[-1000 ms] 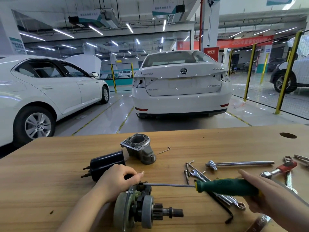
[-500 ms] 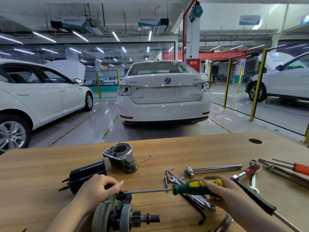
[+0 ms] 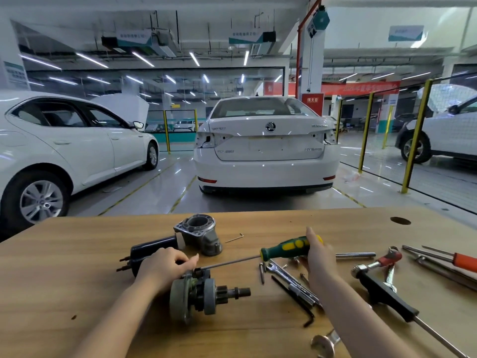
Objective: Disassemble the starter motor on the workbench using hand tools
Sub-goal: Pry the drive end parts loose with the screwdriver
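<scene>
The starter drive assembly (image 3: 201, 297), a grey disc with a pinion gear and shaft, lies on its side on the wooden workbench (image 3: 64, 280). My left hand (image 3: 165, 268) rests curled on its top rear. My right hand (image 3: 318, 257) grips the green and yellow handle of a screwdriver (image 3: 286, 248). Its long shaft slants down to the left and its tip meets the assembly just beside my left fingers. Behind lie the black motor body (image 3: 151, 250) and the grey nose housing (image 3: 200, 235).
Loose tools lie to the right: wrenches (image 3: 291, 280), a black hex key (image 3: 294, 298), a metal bar (image 3: 356, 255), a red-handled ratchet (image 3: 379, 263), a black-handled tool (image 3: 387, 298) and an orange-handled screwdriver (image 3: 462, 262). A small bent hex key (image 3: 235, 238) lies near the housing. White cars stand beyond the bench.
My right hand has lifted the screwdriver handle up and away, so the shaft now slopes down to the assembly. My left hand stays on the assembly. The camera view has shifted.
</scene>
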